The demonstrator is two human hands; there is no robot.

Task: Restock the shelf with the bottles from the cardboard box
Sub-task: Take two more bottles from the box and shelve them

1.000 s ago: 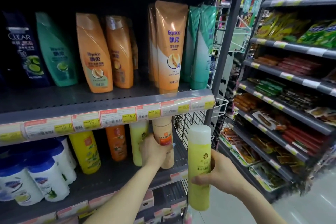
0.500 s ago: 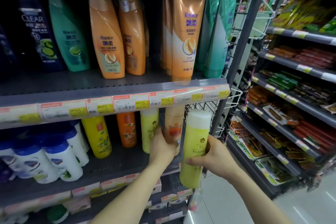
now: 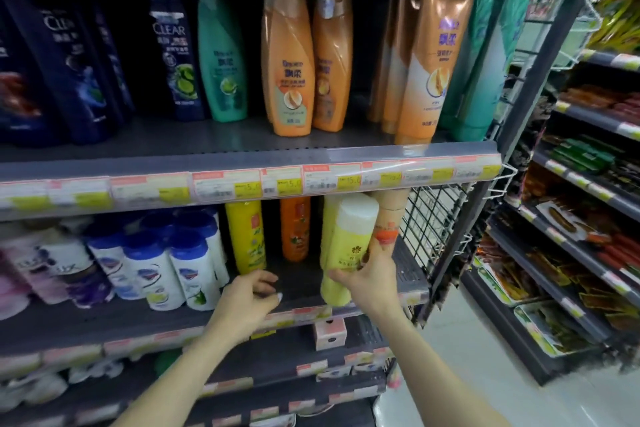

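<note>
The right hand (image 3: 372, 274) holds a yellow-green bottle (image 3: 349, 246) at the shelf's (image 3: 304, 282) front edge, near its right end. The left hand (image 3: 247, 298) is empty, fingers loosely curled.

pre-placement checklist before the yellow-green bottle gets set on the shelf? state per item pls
1. Right hand grips the yellow-green bottle around its lower half: ok.
2. Bottle upright: not ok, it tilts, cap leaning right.
3. Bottle base over the lower shelf: not ok, the base hangs at the front edge, not on the deck.
4. Free slot: ok, bare deck shows in front of the orange bottle.
5. Left hand out of the way: not ok, it is empty and sits at the shelf edge just left of that slot.
6. Cap clears the price rail: cannot tell.
</note>
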